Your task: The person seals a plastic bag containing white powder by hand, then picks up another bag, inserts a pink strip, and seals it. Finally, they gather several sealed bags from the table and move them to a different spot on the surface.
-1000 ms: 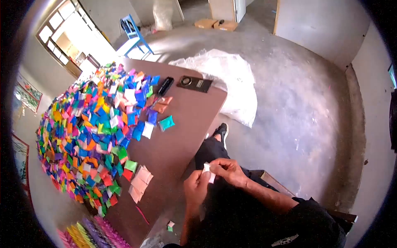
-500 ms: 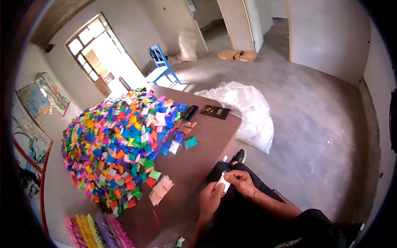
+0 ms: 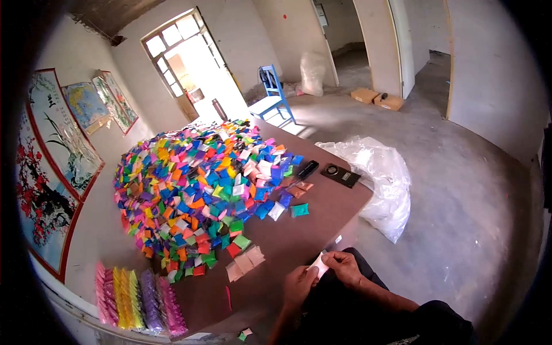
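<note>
Close to my lap, beside the table's near edge, a small whitish packet [image 3: 317,266] is held between my two hands. My left hand [image 3: 298,285] pinches its lower left side with the thumb on top. The fingers of my right hand [image 3: 344,269] are closed on its upper right end. Part of the packet is hidden behind the fingers. On the table, several pale pink packets [image 3: 245,263] lie together to the left of my hands. Beyond them spreads a big heap of small coloured packets [image 3: 190,190].
The brown table [image 3: 270,241] also holds a black device [image 3: 340,175], a dark handheld object [image 3: 308,169] and several bundled plastic strips [image 3: 135,296]. A large clear plastic bag [image 3: 382,187] sits past its right edge. A blue chair [image 3: 275,98] stands near the bright doorway.
My view has swung left and up, so the table and room sit further right and lower. Both hands still hold the packet, its outline slightly tilted.
</note>
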### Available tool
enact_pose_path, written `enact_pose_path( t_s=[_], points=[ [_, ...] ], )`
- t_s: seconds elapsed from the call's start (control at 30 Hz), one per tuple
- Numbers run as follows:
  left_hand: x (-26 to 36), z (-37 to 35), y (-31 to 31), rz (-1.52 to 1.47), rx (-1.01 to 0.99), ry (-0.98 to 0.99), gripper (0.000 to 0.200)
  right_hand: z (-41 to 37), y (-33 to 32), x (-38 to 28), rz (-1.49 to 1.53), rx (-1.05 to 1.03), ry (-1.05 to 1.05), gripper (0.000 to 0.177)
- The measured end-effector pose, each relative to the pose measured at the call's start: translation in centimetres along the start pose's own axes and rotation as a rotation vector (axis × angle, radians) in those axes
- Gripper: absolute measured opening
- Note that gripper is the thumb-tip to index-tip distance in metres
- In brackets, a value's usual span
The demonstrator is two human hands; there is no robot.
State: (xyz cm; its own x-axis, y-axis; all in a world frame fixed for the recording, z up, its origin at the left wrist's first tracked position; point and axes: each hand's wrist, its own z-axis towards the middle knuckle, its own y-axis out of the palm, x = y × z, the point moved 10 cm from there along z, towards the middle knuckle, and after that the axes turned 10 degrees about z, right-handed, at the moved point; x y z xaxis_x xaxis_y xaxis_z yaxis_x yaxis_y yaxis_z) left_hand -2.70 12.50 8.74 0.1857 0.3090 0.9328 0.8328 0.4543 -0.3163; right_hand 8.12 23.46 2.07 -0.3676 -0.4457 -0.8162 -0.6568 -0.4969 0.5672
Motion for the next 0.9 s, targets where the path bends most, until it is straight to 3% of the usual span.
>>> enact_pose_path(
  t_s=[0.2,0.57,0.77,0.83,0.9],
  points=[
    [-1.4,2.1,-1.7,0.198,0.065,-0.036,0.034,2.8,0.2,1.3,-0.011,-0.033,0.022,0.026],
    [-2.7,4.2,-5.0,-0.024,0.291,-0.065,0.026,8.0,5.2,-1.3,-0.174,-0.151,0.111,0.022],
    [-6.6,5.8,-7.2,0.035,0.342,-0.035,0.029,11.1,6.5,1.4,-0.279,-0.305,0.151,0.027],
    [-5.8,5.0,-7.7,0.051,0.376,-0.036,0.032,11.7,7.9,1.6,-0.452,-0.445,0.022,0.026],
    [-4.7,4.0,-8.3,-0.009,0.403,-0.093,0.031,12.0,8.5,2.5,-0.435,-0.463,0.032,0.025]
  ],
)
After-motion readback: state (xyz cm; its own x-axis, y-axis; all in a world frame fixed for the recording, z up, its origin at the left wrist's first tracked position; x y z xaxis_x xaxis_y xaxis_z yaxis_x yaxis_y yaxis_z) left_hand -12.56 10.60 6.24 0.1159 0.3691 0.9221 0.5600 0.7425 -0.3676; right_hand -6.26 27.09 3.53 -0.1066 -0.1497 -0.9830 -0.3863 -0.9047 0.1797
